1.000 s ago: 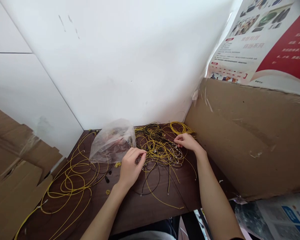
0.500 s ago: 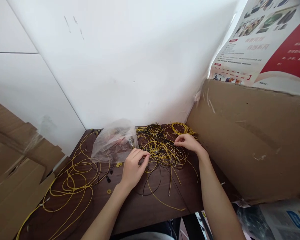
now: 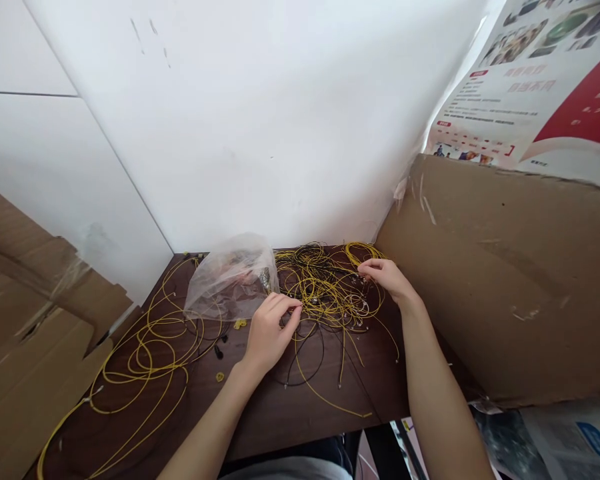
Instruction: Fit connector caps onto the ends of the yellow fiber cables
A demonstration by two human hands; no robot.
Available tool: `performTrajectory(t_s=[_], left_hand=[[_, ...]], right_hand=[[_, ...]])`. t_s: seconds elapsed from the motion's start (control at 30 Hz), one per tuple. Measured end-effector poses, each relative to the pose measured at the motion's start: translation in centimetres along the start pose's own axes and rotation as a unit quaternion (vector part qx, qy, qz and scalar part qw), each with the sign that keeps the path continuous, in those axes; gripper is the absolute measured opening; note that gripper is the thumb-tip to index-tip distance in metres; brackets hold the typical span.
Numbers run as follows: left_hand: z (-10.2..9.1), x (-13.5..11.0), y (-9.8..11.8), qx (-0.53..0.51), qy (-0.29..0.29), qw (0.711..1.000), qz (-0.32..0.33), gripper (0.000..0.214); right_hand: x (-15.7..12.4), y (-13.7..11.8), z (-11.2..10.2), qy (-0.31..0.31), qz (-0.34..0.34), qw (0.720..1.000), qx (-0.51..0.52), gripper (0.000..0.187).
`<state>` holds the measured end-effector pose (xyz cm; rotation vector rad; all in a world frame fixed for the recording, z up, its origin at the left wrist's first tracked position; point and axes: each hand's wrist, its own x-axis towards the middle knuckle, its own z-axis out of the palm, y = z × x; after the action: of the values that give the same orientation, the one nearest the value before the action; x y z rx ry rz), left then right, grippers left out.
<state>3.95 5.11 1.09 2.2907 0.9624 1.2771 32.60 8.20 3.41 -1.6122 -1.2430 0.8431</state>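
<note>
A tangled heap of thin yellow and black cables [image 3: 330,293] lies at the back of a dark wooden table [image 3: 260,413]. My left hand [image 3: 270,330] rests at the heap's left edge, fingers curled and pinched on a cable strand. My right hand [image 3: 387,277] sits at the heap's far right side, fingers closed on a yellow cable near a small yellow coil [image 3: 360,252]. A crumpled clear plastic bag [image 3: 230,280] lies just left of my left hand.
Loose yellow cable loops [image 3: 145,360] spread over the table's left half. A large cardboard sheet [image 3: 510,280] stands on the right under a poster [image 3: 540,100]. Flattened cardboard [image 3: 30,333] leans at the left. A white wall [image 3: 260,120] closes off the back.
My right hand has lifted slightly toward the back right with its cable. My left hand stays at the heap's edge. The view has shifted a little.
</note>
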Motion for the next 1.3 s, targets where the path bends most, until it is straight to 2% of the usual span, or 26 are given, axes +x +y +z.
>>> performTrajectory(t_s=[0.07, 0.27, 0.5, 0.6, 0.8, 1.0, 1.17, 1.3], left_hand=[[0.0, 0.0, 0.0, 0.000, -0.001, 1.000, -0.001, 0.011], [0.0, -0.1, 0.1, 0.002, 0.009, 1.000, -0.005, 0.011], [-0.2, 0.6, 0.9, 0.000, 0.105, 0.994, -0.008, 0.022], [-0.1, 1.5, 1.5, -0.010, 0.111, 0.994, 0.007, 0.021], [1.1, 3.8, 2.5, -0.028, 0.031, 0.999, 0.030, 0.020], [5.1, 8.0, 1.9, -0.037, -0.047, 0.998, 0.020, 0.028], [8.3, 10.5, 1.3, 0.063, -0.155, 0.986, 0.014, 0.028], [9.2, 10.7, 1.0, 0.102, -0.185, 0.977, 0.015, 0.027]], right_hand=[[0.1, 0.0, 0.0, 0.036, -0.010, 0.999, 0.000, 0.022], [-0.3, -0.9, -0.1, 0.112, -0.103, 0.987, 0.045, 0.025], [-1.6, -2.7, -0.1, 0.092, -0.168, 0.976, 0.099, 0.025], [-1.7, -2.8, 0.0, 0.073, -0.186, 0.974, 0.110, 0.023], [-1.3, -2.5, 0.4, 0.050, -0.150, 0.984, 0.083, 0.032], [-1.2, -2.4, 0.7, -0.012, -0.125, 0.991, 0.055, 0.038], [-1.0, -2.0, 0.5, -0.032, -0.128, 0.990, 0.054, 0.035], [-0.8, -1.7, 0.3, -0.028, -0.124, 0.991, 0.034, 0.034]])
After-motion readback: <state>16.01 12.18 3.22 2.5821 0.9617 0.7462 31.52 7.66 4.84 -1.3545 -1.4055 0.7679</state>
